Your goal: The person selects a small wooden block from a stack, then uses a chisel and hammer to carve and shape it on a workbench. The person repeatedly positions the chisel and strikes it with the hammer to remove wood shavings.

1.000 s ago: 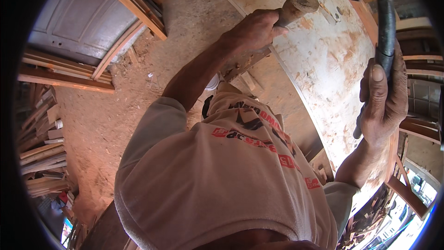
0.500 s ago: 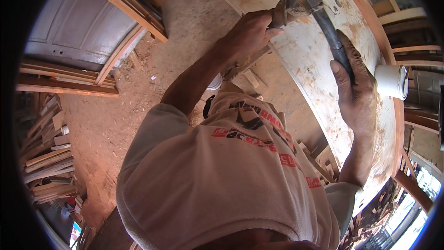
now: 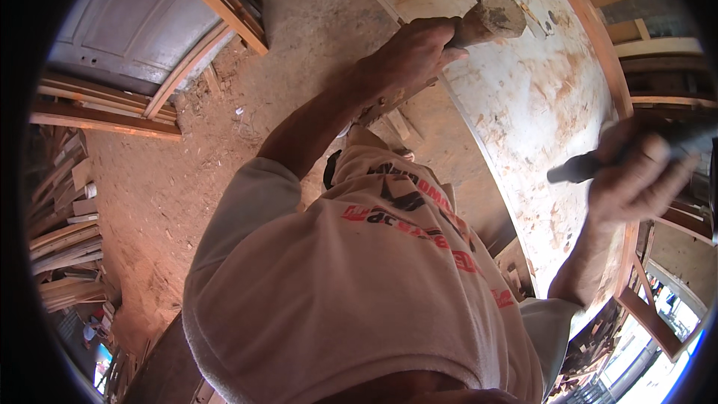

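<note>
Right hand (image 3: 636, 176) clamps round the dark, smooth shaft of a hammer (image 3: 574, 169), whose tapered butt pokes out leftward; the other end is blurred and lost at the dim right rim, so its shape cannot be made out. Left hand (image 3: 415, 49) is curled tight about a stout tool handle (image 3: 499, 15), which flares to a round, battered, fibrous-looking end; the part inside the fist is hidden. The two hands are well apart, and the hammer is clear of the handle. Below them spreads a pale cloth shirt (image 3: 359, 292), softly creased, with red and black print and greyish sleeves (image 3: 243, 202). Beyond lies a broad, flat board (image 3: 546, 112), off-white, scuffed and stained brown; the flared end shows over it, though I cannot tell whether anything touches. A reddish wooden beam (image 3: 598, 37) borders its far side. Leftward, the ground (image 3: 217, 157) is gritty, reddish and strewn with bits. Farther off, rough-cut timber (image 3: 67, 251) lies piled, with a small white cylindrical container (image 3: 90, 191) beside it, its contents not visible. Past that stands a grey panelled door (image 3: 134, 22), smooth and slightly glossy, near long brown planks (image 3: 112, 120)
</note>
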The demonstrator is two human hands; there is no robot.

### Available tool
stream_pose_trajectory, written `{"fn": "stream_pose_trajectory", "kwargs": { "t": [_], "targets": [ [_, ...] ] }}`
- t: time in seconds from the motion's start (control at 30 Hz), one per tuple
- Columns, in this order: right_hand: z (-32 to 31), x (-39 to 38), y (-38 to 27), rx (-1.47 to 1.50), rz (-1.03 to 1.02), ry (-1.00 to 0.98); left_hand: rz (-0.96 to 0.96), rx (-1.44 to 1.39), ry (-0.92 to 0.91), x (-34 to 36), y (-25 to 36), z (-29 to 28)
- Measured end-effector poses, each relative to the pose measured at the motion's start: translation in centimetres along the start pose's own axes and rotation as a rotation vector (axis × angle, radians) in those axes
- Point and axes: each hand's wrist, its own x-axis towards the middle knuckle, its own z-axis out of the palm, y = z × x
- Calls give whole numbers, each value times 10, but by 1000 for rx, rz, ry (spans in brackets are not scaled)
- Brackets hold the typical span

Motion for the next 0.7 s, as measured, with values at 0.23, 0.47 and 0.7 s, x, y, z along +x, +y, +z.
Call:
{"fn": "stream_pose_trajectory", "kwargs": {
  "t": [0.23, 0.47, 0.7],
  "targets": [
    [34, -41, 21, -328, 449, -496, -180, -62, -53, -21, -54, 40],
    [53, -93, 137, -355, 650, -348, -263, -224, 33, -45, -69, 50],
    [54, -132, 239, -912, 377, -431, -335, -150, 52, -49, -74, 52]
  ]
}}
